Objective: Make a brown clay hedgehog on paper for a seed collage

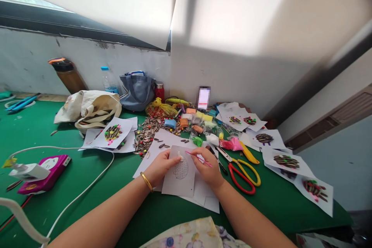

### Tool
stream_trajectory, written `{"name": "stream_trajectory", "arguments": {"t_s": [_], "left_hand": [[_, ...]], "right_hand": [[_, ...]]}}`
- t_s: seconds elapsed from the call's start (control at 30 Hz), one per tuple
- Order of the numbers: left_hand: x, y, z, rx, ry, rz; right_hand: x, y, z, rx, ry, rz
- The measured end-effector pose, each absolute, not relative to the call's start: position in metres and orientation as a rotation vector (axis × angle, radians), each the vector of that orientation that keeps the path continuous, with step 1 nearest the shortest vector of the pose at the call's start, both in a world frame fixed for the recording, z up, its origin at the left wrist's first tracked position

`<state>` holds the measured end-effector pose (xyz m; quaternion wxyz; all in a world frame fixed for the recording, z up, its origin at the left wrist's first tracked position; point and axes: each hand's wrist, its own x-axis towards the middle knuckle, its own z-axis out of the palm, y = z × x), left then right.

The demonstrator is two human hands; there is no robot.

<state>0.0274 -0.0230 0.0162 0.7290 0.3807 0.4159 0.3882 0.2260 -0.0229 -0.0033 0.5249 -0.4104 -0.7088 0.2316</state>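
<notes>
My left hand [161, 166] grips the left edge of a small white paper sheet [178, 176], which has an oval grid drawn on it [181, 170]. My right hand [207, 166] pinches a thin pink stick tool [199, 159], whose tip points left over the sheet. A small pale speck or seed [180, 157] lies near the sheet's top edge, between my hands. Its exact nature is too small to tell. Loose white papers [203, 197] lie beneath my hands.
Striped sunflower seeds [148, 133] are scattered on the green table [87, 186], among finished seed-and-clay pictures [286, 161], clay packets [183, 123], and red-and-yellow scissors [241, 176]. A white cable [84, 190], a charger [29, 172], a pink case [43, 174], and cloth bags [93, 108] lie further left.
</notes>
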Motion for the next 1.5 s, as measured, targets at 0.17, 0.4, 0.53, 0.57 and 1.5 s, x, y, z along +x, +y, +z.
{"name": "stream_trajectory", "arguments": {"t_s": [0.17,0.4,0.53,0.57,1.5], "left_hand": [[0.028,-0.022,0.013,0.856,0.939,0.883],[0.033,-0.021,0.011,0.867,1.013,0.919],[0.031,-0.021,0.013,0.879,1.008,0.916],[0.031,-0.021,0.014,0.879,1.003,0.919],[0.026,-0.016,0.005,0.866,0.96,0.932]], "right_hand": [[0.226,-0.024,-0.002,-0.963,-1.711,0.546],[0.225,-0.025,0.001,-0.937,-1.733,0.527],[0.226,-0.024,0.002,-0.924,-1.731,0.528],[0.226,-0.024,0.002,-0.924,-1.733,0.531],[0.208,-0.037,0.024,-1.098,-1.799,0.249]]}}
